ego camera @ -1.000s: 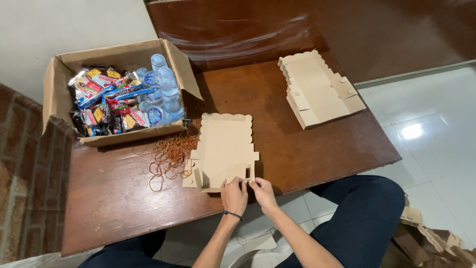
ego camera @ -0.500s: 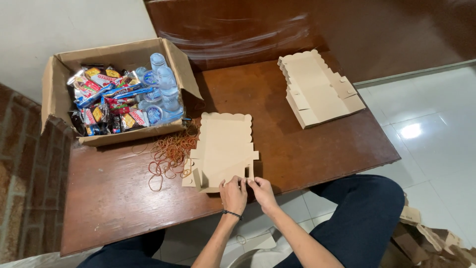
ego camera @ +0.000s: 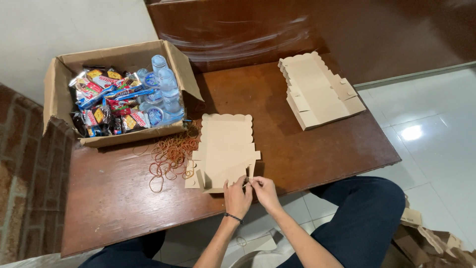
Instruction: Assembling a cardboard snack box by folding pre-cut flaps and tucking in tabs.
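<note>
So the person is sitting at the near edge of a dark wooden table (ego camera: 307, 154), both hands together at the near right corner of a flat tan cardboard box blank (ego camera: 225, 151) that lies roughly mid-table with its scalloped flap pointing away. The left hand (ego camera: 237, 198) is curled, fingertips pinched on the blank's near edge. The right hand (ego camera: 265, 192) is right against it, fingers also pinched closed around the same little corner tab. Can't really tell exactly which bit of card each finger has, it's too small. There's a thin dark band on the left wrist.

Just left of the blank, touching its left edge, is a loose heap of orange-brown rubber bands (ego camera: 171, 156) spread on the wood. Further left and far is an open brown carton (ego camera: 59, 94) stuffed with colourful snack packets (ego camera: 106, 106) on its left side and clear water bottles (ego camera: 166, 89) with blue caps on its right side.

Over on the far right of the table, well apart from the hands, sits a stack of folded tan boxes (ego camera: 320, 92), lying at an angle. Beyond the table's right edge it's shiny white floor tile (ego camera: 431, 129), and some cardboard scraps (ego camera: 431, 238) lie on the floor at the near right, beside the person's dark trouser leg
</note>
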